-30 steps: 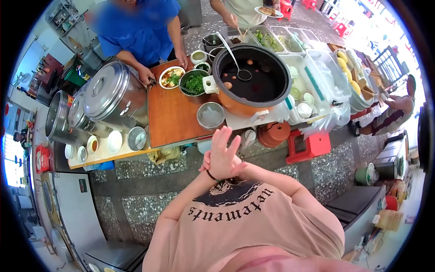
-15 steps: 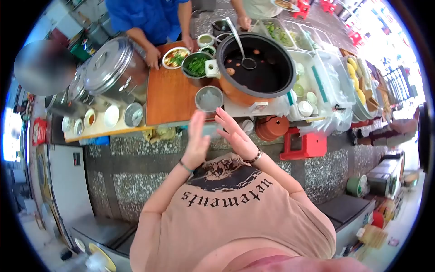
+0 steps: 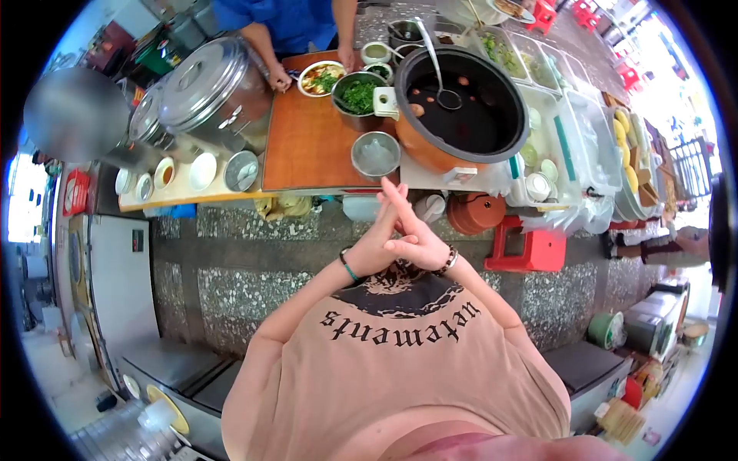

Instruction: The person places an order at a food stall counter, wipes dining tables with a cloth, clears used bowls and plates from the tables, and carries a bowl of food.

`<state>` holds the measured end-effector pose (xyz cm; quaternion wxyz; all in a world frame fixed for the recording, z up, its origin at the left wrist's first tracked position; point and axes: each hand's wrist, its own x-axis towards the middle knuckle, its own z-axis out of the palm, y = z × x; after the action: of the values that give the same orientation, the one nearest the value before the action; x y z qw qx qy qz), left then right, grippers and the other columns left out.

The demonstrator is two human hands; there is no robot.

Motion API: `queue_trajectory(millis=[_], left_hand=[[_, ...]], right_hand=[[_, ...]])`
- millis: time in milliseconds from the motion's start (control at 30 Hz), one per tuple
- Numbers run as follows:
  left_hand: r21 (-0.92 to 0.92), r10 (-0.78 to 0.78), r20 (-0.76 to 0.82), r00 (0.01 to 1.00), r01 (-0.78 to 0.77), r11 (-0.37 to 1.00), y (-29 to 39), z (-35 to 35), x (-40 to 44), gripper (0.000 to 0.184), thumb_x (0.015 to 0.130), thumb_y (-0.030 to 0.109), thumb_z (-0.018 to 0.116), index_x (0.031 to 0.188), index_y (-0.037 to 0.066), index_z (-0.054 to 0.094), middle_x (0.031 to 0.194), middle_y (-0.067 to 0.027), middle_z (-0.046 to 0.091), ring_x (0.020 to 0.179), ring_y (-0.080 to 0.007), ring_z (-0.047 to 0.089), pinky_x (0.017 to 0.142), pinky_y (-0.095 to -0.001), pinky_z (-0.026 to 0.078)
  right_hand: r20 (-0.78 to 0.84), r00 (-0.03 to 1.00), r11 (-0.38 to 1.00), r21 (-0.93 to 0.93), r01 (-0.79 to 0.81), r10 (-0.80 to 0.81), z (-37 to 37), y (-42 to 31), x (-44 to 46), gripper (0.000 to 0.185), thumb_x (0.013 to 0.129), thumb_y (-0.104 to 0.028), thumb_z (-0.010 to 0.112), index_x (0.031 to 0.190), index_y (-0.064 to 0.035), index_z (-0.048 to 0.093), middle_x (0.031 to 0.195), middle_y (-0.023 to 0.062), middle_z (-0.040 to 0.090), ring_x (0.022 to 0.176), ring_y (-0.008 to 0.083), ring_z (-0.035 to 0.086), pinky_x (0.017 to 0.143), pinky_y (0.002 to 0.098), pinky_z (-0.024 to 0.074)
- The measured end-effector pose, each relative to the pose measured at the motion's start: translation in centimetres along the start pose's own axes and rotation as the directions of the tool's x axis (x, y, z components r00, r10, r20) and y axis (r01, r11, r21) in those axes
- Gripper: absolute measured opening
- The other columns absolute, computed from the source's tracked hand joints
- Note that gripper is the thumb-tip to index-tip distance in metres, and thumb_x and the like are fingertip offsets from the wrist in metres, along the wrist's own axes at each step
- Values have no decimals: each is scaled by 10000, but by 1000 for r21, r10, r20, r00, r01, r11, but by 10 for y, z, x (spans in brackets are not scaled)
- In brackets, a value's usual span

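My left hand [image 3: 372, 252] and my right hand [image 3: 423, 244] meet in front of my chest, with their fingers stretched out and the fingertips touching. Nothing shows between them, though some fingers overlap and are partly hidden. Just beyond my fingertips, a metal bowl [image 3: 376, 156] with something clear in it stands at the edge of the wooden board [image 3: 304, 157]. Right of that bowl is a big pot [image 3: 503, 150] of dark liquid with a ladle [image 3: 449, 98] in it. A metal pot of chopped greens [image 3: 359, 96] and a filled white bowl [image 3: 322, 79] stand farther back.
Across the table, a person in blue [image 3: 288, 23] has both hands at the board's far edge. Lidded steel pots [image 3: 211, 84] stand left, above small bowls [image 3: 203, 171]. Plastic tubs [image 3: 565, 146] are on the right. A red stool [image 3: 530, 246] stands on the floor.
My hands were apart and raised; now they have come together at the fingertips. The view has shifted, so the table sits slightly higher and farther right. A second person's hand behind the tubs is gone.
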<state>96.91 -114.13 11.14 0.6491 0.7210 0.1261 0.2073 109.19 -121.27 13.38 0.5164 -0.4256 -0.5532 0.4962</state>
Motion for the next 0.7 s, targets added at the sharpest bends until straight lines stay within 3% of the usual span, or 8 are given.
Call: queue_trajectory(millis=[33,67,100,133,167,267,333,700], left_hand=[[2,34,-57,998,-33,999,-8,4,-2,799,828,153,597,1419,37,72,1477,-182,67,1333,-314,194,1005,-361,320],[-14,78,-55,995,-79,997,-21,10,2,797,830,154,598,1419,39,74,1477,-180,69,1329,-310,210,1008,-356,319],[143,77,-14,997,-74,987,-30,11,6,820,823,117,592,1421,41,35,1479,-167,63,1330,-305,208,1027,-364,303],[-88,48,-66,997,-54,995,-23,19,12,857,811,73,583,1420,52,-19,1478,-155,65,1335,-293,201,1043,-386,284],[18,108,-70,992,-107,994,-25,22,21,889,797,38,572,1424,94,-56,1477,-144,69,1318,-293,239,1041,-405,293],[-298,-126,-156,980,75,952,-7,36,36,862,831,126,577,1429,113,-43,1478,-137,90,1243,-320,359,995,-391,358],[-174,111,-161,981,-139,975,-44,34,43,747,868,155,515,1428,92,26,1443,-142,185,1141,-300,475,934,-381,418],[-292,6,-109,994,-37,956,-17,48,46,810,862,161,548,1429,114,-29,1468,-133,120,1185,-310,427,958,-379,394]], right_hand=[[14,999,999,20,-35,34,-1,4,-3,865,807,-196,614,1433,-62,30,1497,147,-11,1378,258,23,1074,343,147],[26,999,996,-82,-31,33,-8,3,-4,867,802,-137,610,1433,-67,20,1499,138,-14,1374,218,7,1046,318,229],[22,999,995,-100,-27,30,-15,1,-6,865,804,-124,605,1433,-66,14,1499,131,1,1353,192,85,1005,296,284],[18,999,993,-119,-25,28,-23,-2,-8,863,806,-111,600,1433,-64,9,1499,124,17,1332,165,164,963,273,339],[10,998,997,-43,-67,67,-28,-4,-10,862,815,-133,591,1434,-67,-5,1499,117,27,1338,179,156,989,274,308],[-20,995,995,27,-95,95,-40,-6,-15,844,826,-121,561,1430,-49,-24,1486,134,76,1318,181,194,983,252,302],[-69,997,999,-25,-25,23,-45,2,-18,848,822,-139,564,1422,-20,-25,1468,154,115,1306,199,223,998,267,291],[-147,989,995,-101,14,-29,-54,-13,-30,890,798,-198,612,1419,-8,3,1458,154,164,1296,220,260,1031,301,254]])
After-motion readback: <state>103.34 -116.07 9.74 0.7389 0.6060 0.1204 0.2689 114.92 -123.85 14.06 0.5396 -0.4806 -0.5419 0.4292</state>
